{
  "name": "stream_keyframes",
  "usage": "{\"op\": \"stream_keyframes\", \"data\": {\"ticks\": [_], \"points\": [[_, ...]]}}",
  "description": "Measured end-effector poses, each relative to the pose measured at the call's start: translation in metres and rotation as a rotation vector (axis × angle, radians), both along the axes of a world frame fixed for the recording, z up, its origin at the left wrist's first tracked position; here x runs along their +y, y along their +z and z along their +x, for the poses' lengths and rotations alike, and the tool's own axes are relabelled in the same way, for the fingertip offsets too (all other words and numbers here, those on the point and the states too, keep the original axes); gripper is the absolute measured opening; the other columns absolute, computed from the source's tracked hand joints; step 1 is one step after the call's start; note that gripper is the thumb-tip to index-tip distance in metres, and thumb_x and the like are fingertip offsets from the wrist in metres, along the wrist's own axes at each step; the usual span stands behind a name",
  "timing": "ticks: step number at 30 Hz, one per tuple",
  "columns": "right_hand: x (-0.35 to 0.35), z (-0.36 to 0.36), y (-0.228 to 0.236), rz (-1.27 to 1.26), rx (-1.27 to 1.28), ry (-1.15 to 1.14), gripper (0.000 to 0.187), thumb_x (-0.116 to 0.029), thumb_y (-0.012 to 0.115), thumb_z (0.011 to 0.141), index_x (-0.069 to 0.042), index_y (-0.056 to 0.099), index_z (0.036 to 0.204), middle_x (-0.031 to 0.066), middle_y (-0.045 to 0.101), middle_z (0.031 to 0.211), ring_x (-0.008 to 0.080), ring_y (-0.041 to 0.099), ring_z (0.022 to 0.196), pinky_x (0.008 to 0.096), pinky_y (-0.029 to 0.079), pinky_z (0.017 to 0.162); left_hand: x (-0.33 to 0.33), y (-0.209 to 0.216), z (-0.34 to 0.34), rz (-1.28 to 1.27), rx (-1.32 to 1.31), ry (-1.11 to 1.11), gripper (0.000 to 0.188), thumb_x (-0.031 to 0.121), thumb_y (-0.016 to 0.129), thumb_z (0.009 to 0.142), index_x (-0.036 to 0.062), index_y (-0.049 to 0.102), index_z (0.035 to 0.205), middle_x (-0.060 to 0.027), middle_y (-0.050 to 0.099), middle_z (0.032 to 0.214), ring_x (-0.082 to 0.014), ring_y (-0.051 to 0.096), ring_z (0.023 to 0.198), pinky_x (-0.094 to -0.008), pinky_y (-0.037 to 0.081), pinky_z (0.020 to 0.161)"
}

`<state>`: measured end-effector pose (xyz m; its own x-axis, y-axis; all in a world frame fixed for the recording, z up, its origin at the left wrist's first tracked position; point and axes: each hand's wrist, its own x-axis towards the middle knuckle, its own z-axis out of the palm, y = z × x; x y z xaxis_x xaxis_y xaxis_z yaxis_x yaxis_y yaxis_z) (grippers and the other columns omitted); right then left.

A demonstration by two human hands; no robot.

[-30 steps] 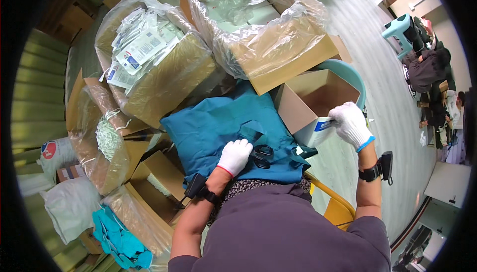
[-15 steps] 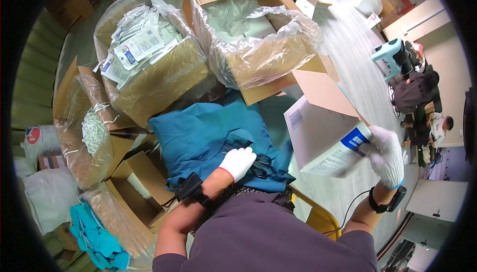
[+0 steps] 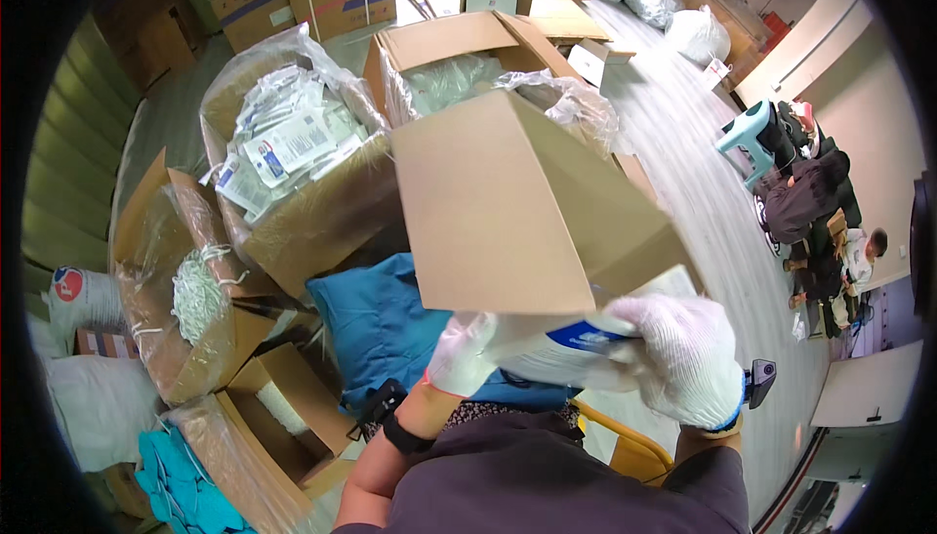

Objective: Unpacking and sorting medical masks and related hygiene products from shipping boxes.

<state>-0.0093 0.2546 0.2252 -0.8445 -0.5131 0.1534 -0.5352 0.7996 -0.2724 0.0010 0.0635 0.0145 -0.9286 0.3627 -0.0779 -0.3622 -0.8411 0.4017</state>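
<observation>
A white cardboard carton [image 3: 488, 212] with a brown inside and a blue printed patch is raised in front of my chest, its open flaps turned up and away. My left hand [image 3: 464, 353], in a thin white glove, grips its lower left edge. On the lower right side, near the blue patch, my right hand [image 3: 683, 353] closes around the carton in a thick white knit glove. That part looks blurred. Beneath lies a teal-blue cloth [image 3: 376, 314] across my lap, partly covered by the carton.
Ahead stand a plastic-lined box of white packets [image 3: 288, 143] and another lined box [image 3: 444, 41]. To the left are a box with a bundle of white cords [image 3: 198, 290], a smaller open box [image 3: 293, 397] and teal fabric pieces [image 3: 190, 480]. People sit at the far right beside a blue stool [image 3: 750, 139].
The carton has swung left from my right side to in front of me. My left hand has left the cloth and scissors and taken hold of it. The scissors are now hidden.
</observation>
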Motion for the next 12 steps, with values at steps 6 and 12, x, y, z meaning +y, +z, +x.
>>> {"op": "stream_keyframes", "data": {"ticks": [6, 12], "points": [[-0.028, -0.027, -0.033, -0.297, 0.070, -0.128, 0.040, -0.016, 0.074, 0.079, -0.011, 0.060, 0.116, 0.0140, 0.064, 0.095, 0.0343, 0.067, 0.078, 0.0386, 0.054, 0.065, -0.029, 0.009, -0.017, -0.275, -0.123, 0.279, 0.040, 0.018, 0.053, 0.101, -0.0038, 0.049, 0.135, -0.0133, 0.061, 0.127, -0.0234, 0.061, 0.115, -0.0362, 0.050, 0.097], [-0.021, -0.081, -0.184, 0.220, -0.335, -0.103, 0.036, -0.029, 0.071, 0.085, -0.015, 0.061, 0.117, 0.0171, 0.064, 0.103, 0.0341, 0.063, 0.100, 0.0440, 0.050, 0.087, -0.041, -0.121, -0.028, -0.772, -0.465, 0.398, 0.043, 0.022, 0.069, 0.093, -0.0029, 0.060, 0.127, -0.0082, 0.066, 0.117, -0.0181, 0.065, 0.101, -0.0320, 0.051, 0.090]]}}
